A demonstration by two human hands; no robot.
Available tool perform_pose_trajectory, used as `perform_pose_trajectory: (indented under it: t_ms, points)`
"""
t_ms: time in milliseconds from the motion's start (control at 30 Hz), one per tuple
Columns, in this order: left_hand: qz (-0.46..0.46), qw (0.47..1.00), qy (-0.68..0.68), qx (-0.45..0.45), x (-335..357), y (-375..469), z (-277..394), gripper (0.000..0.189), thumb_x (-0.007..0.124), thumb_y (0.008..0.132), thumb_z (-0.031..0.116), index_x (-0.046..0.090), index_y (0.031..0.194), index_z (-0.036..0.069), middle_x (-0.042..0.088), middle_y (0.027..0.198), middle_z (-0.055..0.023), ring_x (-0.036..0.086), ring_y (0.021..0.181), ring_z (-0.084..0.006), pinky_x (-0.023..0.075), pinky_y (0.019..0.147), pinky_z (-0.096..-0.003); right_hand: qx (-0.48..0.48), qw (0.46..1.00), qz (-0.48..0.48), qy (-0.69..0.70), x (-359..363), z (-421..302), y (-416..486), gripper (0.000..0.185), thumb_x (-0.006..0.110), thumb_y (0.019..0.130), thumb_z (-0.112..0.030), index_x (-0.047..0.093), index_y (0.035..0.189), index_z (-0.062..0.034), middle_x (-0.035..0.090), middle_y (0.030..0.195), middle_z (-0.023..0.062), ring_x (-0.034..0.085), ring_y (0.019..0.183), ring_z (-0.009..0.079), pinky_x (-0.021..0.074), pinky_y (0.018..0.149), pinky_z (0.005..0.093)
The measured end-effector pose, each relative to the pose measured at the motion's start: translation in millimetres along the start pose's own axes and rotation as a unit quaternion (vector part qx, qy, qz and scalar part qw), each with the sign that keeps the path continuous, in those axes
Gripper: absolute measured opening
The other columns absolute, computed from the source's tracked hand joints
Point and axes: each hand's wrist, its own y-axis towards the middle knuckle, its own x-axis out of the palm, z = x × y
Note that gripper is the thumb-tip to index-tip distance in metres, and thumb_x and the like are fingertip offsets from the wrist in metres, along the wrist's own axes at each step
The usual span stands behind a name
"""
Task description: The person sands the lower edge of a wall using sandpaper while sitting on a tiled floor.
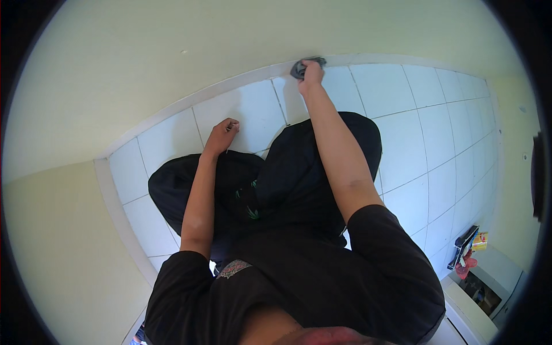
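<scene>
My right hand [313,74] grips a crumpled grey cloth [298,70]. The cloth is against the pale skirting board [241,82], where the wall meets the floor. My right arm reaches forward past my knee. Over the white floor tiles [258,112], near my left knee, is my left hand [223,134] with its fingers curled inward. Whether anything small sits inside those fingers is too unclear to tell. My legs, in black trousers [293,172], are folded on the floor beneath me.
A cream wall [142,47] runs along the front and meets another wall [56,215] at a left corner. At the far right stand a black rack-like object [463,246], a pink plastic bag [465,269], a yellow packet [480,241] and a pale cabinet [496,264].
</scene>
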Motion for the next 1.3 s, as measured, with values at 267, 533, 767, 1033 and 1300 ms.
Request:
perform_pose_trajectory:
  t_ms: [267,533,767,1033,1300]
  points:
    - [-0.012,1.000,0.005,0.005,-0.6,0.0,2.8,0.026,0.057,0.095,0.021,0.064,0.110,0.001,0.068,0.087,-0.0077,0.063,0.079,-0.0147,0.0494,0.076,-0.0300,-0.029,0.998,0.061,0.002,0.1,-3.4,12.3,0.019,0.061,0.077,-0.002,0.059,0.096,-0.0047,0.062,0.095,0.0061,0.062,0.079,0.0202,0.0515,0.069,0.0403]
    - [-0.010,1.000,-0.002,-0.016,2.5,2.1,0.5,0.027,0.059,0.092,0.023,0.065,0.107,0.000,0.070,0.088,-0.0117,0.065,0.082,-0.0193,0.0498,0.078,-0.0323,0.038,0.999,-0.009,-0.016,-4.6,-5.8,25.3,0.023,0.060,0.076,0.002,0.059,0.098,-0.0047,0.062,0.097,0.0077,0.063,0.080,0.0222,0.0534,0.070,0.0387]
    - [-0.014,1.000,0.008,0.008,5.3,5.5,4.6,0.027,0.057,0.095,0.021,0.064,0.109,-0.001,0.067,0.087,-0.0076,0.062,0.079,-0.0145,0.0495,0.075,-0.0299,-0.035,0.996,0.004,-0.085,-6.0,0.7,29.9,0.024,0.061,0.075,0.000,0.059,0.098,-0.0042,0.062,0.093,0.0076,0.063,0.079,0.0225,0.0528,0.067,0.0382]
    - [-0.011,0.999,-0.022,-0.027,1.5,2.2,-4.8,0.027,0.059,0.092,0.023,0.066,0.106,0.000,0.070,0.089,-0.0113,0.065,0.084,-0.0187,0.0497,0.078,-0.0317,-0.091,0.990,0.102,-0.028,1.4,-12.5,15.0,0.031,0.060,0.074,0.003,0.049,0.104,0.0063,0.059,0.102,0.0169,0.061,0.080,0.0244,0.0527,0.070,0.0410]
    - [-0.017,1.000,-0.004,-0.015,1.4,0.3,-8.9,0.027,0.058,0.094,0.023,0.064,0.110,0.001,0.067,0.086,-0.0070,0.062,0.079,-0.0140,0.0496,0.075,-0.0293,0.022,0.999,-0.026,0.015,-1.4,-6.5,18.4,0.033,0.059,0.075,0.008,0.052,0.106,-0.0008,0.059,0.103,0.0125,0.063,0.085,0.0258,0.0543,0.071,0.0431]
